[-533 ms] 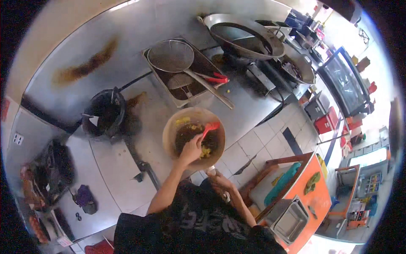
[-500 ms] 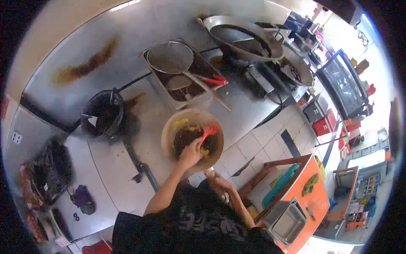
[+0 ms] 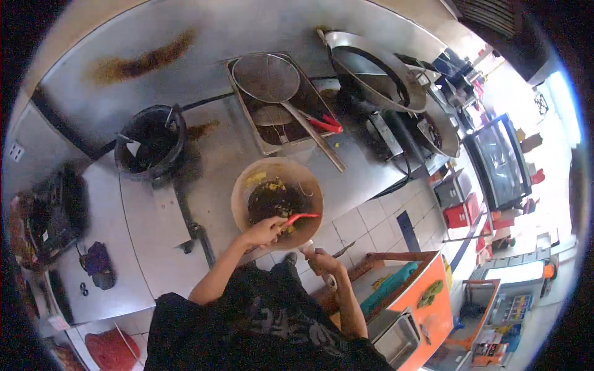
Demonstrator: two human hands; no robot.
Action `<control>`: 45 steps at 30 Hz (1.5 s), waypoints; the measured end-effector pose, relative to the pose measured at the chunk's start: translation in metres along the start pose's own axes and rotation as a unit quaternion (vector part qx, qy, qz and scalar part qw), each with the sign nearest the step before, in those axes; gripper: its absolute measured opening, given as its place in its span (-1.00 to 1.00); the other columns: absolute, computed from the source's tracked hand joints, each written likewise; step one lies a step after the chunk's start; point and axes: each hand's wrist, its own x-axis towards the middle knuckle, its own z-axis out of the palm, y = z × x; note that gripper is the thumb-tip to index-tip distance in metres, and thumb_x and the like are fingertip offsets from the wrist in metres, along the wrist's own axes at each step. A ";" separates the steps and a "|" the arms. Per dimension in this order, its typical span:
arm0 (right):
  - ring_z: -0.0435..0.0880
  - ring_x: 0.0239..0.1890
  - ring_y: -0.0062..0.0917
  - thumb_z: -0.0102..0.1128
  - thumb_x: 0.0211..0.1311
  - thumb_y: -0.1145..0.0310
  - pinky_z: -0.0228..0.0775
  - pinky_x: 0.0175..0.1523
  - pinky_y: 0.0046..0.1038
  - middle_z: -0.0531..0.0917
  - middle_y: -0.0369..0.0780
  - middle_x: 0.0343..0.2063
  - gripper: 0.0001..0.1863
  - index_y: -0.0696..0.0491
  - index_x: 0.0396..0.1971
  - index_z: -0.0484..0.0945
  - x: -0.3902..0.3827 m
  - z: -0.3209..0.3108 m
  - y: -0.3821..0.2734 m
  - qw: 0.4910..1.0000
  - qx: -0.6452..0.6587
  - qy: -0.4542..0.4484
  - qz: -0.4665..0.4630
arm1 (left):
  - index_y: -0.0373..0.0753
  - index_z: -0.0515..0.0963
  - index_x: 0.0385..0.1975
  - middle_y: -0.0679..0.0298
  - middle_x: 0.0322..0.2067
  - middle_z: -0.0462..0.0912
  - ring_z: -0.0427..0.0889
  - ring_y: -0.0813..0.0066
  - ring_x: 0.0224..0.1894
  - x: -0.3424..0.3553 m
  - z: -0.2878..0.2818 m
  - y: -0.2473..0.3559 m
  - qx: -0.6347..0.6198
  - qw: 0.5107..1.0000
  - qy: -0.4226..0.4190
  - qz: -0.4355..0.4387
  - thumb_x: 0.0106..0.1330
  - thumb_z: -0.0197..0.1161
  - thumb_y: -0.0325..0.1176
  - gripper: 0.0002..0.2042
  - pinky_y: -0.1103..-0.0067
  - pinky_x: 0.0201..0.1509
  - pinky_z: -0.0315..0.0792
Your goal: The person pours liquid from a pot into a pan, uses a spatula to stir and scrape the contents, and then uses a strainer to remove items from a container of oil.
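My left hand (image 3: 265,232) grips a red spatula (image 3: 303,216), whose head is inside a tan round pan (image 3: 242,195) near the front of the steel counter. The pan holds dark food with yellow bits (image 3: 272,196). My right hand (image 3: 324,263) is closed on the pan's pale handle (image 3: 309,246) at its lower right. Behind the pan, a steel tray (image 3: 270,147) holds a large strainer (image 3: 266,77) and red-handled tongs (image 3: 325,126).
A black burner (image 3: 148,148) is at the left, large woks (image 3: 377,74) at the back right. An orange cabinet (image 3: 433,309) stands right of my body, a glass case (image 3: 498,161) beyond. The steel counter (image 3: 210,161) ends above a tiled floor (image 3: 380,222).
My left hand and the spatula have moved down toward the pan's near side, the spatula now more level. The view has shifted slightly, with my body appearing further left.
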 end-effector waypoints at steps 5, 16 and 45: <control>0.18 -0.85 -0.68 0.15 0.14 -0.16 0.04 -0.76 -0.54 0.25 -0.39 -0.82 -0.48 0.06 -0.45 0.34 0.002 0.017 -0.011 0.997 -0.025 0.065 0.030 | 0.04 0.24 0.23 0.39 -0.55 0.41 0.35 0.67 -0.67 0.028 0.009 -0.053 -0.082 0.996 0.003 0.034 0.40 -0.03 -0.17 -0.60 0.69 -0.69 0.31; 0.22 -0.86 -0.65 0.09 0.22 -0.10 0.08 -0.77 -0.51 0.29 -0.37 -0.84 -0.50 0.12 -0.46 0.36 -0.001 0.041 -0.003 0.996 -0.005 0.084 -0.004 | 0.07 0.14 0.29 0.41 -0.54 0.37 0.25 0.74 -0.71 0.034 0.009 -0.045 -0.286 0.958 -0.012 0.030 0.40 -0.02 -0.13 -0.53 0.78 -0.72 0.17; 0.27 -0.75 -0.72 0.14 0.21 -0.05 0.06 -0.69 -0.58 0.33 -0.41 -0.70 -0.59 0.03 -0.31 0.39 0.021 0.046 0.041 0.986 0.052 0.126 -0.095 | 0.05 0.23 0.25 -0.06 -0.39 0.62 0.61 -0.08 -0.34 0.038 0.000 -0.024 0.332 0.897 0.288 0.049 0.23 -0.01 -0.45 -0.47 0.13 -0.21 0.46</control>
